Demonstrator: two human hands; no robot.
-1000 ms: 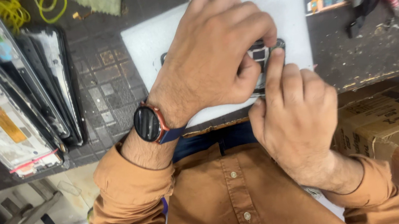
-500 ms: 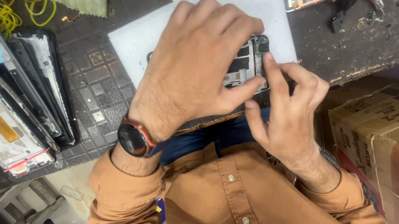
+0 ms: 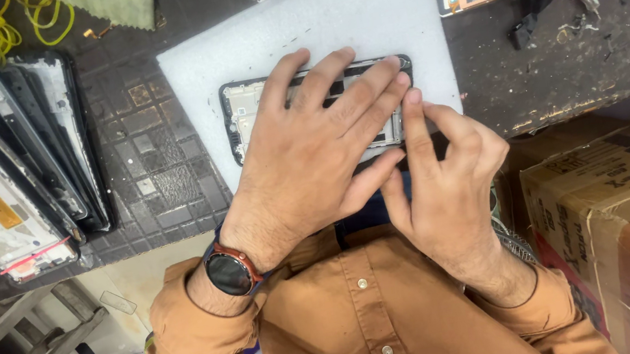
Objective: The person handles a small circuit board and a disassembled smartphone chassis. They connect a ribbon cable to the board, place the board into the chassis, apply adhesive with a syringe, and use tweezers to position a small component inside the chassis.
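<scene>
Phone frame (image 3: pixel 244 113), opened, on pale mat (image 3: pixel 358 15): now flatter and more exposed than 0.5 s ago, left hand (image 3: pixel 312 153) spread pressing it, right hand (image 3: pixel 447 183) pinching its right edge with 2 fingertips.

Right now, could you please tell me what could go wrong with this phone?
The left hand lies flat over the open phone, so heavy pressure might bend its frame. The right hand pushes one fingertip at the phone's end and might slip off. The phone lies on the white mat near the table's front edge; a shove could slide it off.
</scene>
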